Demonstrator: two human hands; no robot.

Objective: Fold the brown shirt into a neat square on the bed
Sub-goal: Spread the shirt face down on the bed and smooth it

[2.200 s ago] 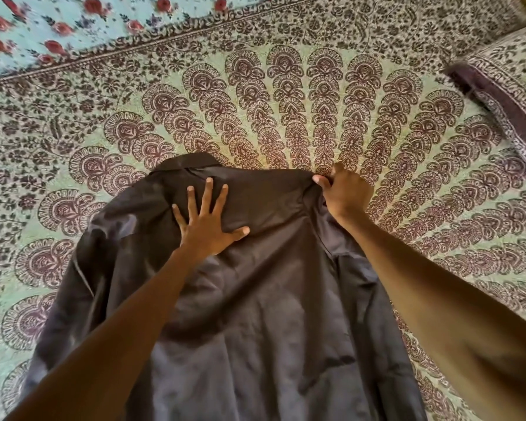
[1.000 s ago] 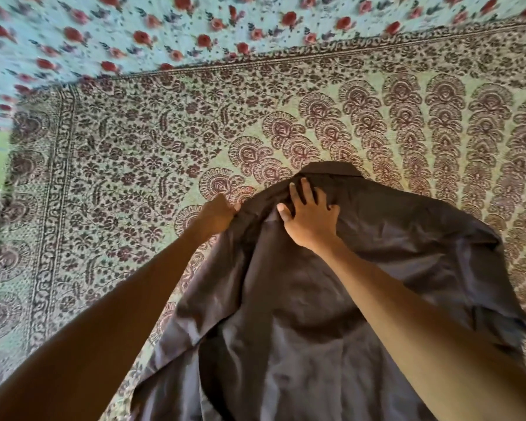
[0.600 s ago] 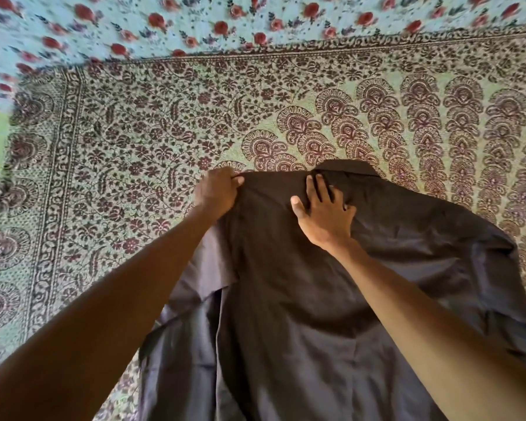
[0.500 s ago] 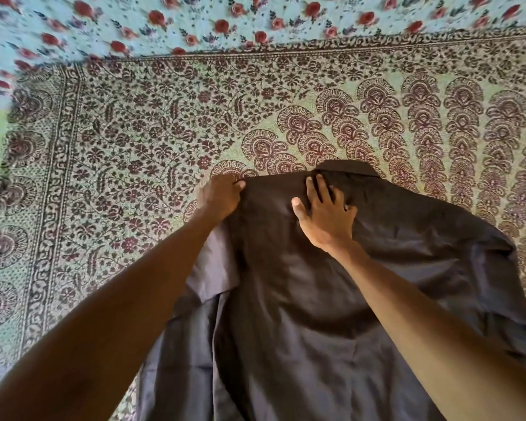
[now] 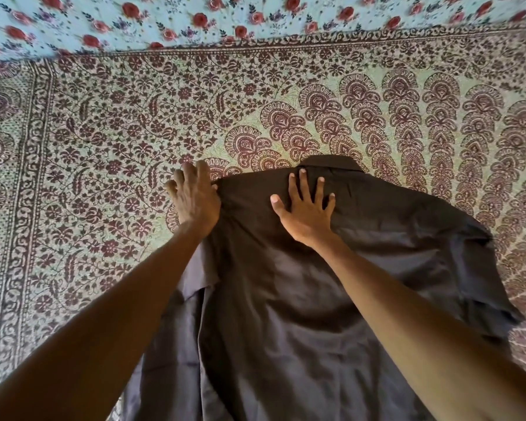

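Left side fold: right hand flat, fingers spread, pinning brown shirt; left hand loosely spread at shoulder edge. Next, probably the right sleeve.

Brown shirt lies back-up on the bed — left side folded in.

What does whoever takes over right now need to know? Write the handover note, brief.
Left hand: open, at the left shoulder edge of the brown shirt, fingers spread onto the bedspread.
Right hand: open, flat just below the collar, pinning the shirt.
Shirt: lies back up on the bed, collar away from you.
Done: left side looks folded in.
Left: fold in the right sleeve, then fold the length up into a square.
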